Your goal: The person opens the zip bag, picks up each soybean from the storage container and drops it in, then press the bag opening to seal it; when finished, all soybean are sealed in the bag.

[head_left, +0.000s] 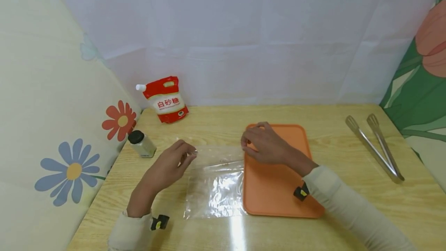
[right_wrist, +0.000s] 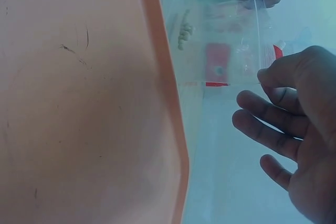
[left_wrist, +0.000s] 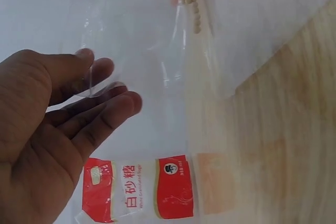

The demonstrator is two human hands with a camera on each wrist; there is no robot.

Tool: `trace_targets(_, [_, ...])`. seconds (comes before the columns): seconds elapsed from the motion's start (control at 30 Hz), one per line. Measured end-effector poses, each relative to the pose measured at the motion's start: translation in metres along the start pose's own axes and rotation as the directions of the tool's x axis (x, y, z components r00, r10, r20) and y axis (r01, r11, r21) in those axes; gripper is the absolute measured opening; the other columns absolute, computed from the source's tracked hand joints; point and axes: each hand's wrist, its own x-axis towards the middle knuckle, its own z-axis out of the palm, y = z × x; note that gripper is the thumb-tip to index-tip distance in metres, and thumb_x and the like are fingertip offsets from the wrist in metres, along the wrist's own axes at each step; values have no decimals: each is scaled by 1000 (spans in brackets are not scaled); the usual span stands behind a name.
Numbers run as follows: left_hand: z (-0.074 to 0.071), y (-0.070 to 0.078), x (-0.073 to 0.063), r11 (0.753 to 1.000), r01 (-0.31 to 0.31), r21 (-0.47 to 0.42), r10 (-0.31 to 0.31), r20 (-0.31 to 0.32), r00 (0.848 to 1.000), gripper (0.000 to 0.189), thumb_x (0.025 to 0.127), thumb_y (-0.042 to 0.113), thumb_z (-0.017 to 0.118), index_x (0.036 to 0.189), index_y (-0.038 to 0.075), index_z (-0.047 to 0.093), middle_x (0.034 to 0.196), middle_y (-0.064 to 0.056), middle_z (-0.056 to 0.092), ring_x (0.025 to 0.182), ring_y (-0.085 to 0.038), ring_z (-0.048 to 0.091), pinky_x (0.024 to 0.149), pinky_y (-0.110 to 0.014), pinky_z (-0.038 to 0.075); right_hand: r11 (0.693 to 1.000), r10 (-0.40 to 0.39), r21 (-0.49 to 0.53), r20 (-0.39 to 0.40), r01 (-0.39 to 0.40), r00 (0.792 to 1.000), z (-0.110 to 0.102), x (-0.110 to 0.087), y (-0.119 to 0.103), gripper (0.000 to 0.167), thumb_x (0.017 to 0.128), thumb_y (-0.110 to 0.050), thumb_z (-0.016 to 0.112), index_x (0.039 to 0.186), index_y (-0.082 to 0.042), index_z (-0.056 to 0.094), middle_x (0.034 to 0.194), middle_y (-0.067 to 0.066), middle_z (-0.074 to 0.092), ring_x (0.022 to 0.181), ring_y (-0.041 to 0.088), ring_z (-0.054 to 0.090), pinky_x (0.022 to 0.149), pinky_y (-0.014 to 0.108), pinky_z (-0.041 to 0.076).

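A clear plastic zip bag (head_left: 217, 189) stretches between my two hands, its lower part shining under the light. My left hand (head_left: 168, 167) pinches the bag's upper left corner between thumb and index finger. At the opposite corner, the thumb and index finger of my right hand (head_left: 266, 144) pinch the film, the other fingers spread apart in the right wrist view. That hand is over an orange tray (head_left: 275, 193). A short cluster of small, round, pale bean-like pieces (left_wrist: 188, 1) shows through the film in both wrist views.
A red and white bag of white granulated sugar (head_left: 167, 102) stands at the back left. In front of it, to the left, is a jar with a black lid (head_left: 142, 144). Metal tongs (head_left: 376, 148) lie at the right. Cloth walls (head_left: 244, 49) border the wooden table (head_left: 334, 134).
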Motion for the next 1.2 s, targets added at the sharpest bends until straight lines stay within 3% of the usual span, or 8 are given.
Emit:
trace_targets(0.23, [7,-5,-1,1000,-24,-10,22,-164,986,11,97,8,66,107,12,67,106,3,60,86,-9,55,71,-27,52,1000,24,16,-15,-24,1000,2,1,1,4,100,-24,60,96,-22,61,91,-11,59,86,9,56,98,48,37])
trace_targets(0.4, [10,-10,-2,997,-76,-26,65,-304,950,20,92,0,69,108,12,69,102,4,64,84,-8,55,69,-24,49,999,35,25,-18,-34,999,2,2,-1,4,100,-24,59,97,-22,61,91,-11,59,85,11,56,95,45,38])
trace_targets(0.5, [11,-12,-3,994,-102,-35,83,-352,932,24,90,-2,71,109,12,69,100,4,65,83,-8,57,69,-19,47,999,39,31,-16,-39,999,1,3,-3,4,100,-24,59,97,-22,61,91,-11,59,85,11,56,94,44,38])
trace_targets(0.77, [11,-13,-5,996,-38,-79,4,-388,922,39,91,4,72,128,13,62,97,4,72,86,-11,68,73,-21,51,998,44,52,8,-45,999,2,4,-4,4,100,-22,59,98,-21,61,93,-10,59,89,16,59,96,46,37])
trace_targets(1.2, [12,-11,-5,997,7,-71,-34,-380,924,33,91,0,70,121,10,61,93,-1,71,84,-12,68,71,-23,52,996,55,64,13,-56,998,2,2,-4,4,101,-23,58,98,-21,61,92,-11,59,89,17,60,97,46,37])
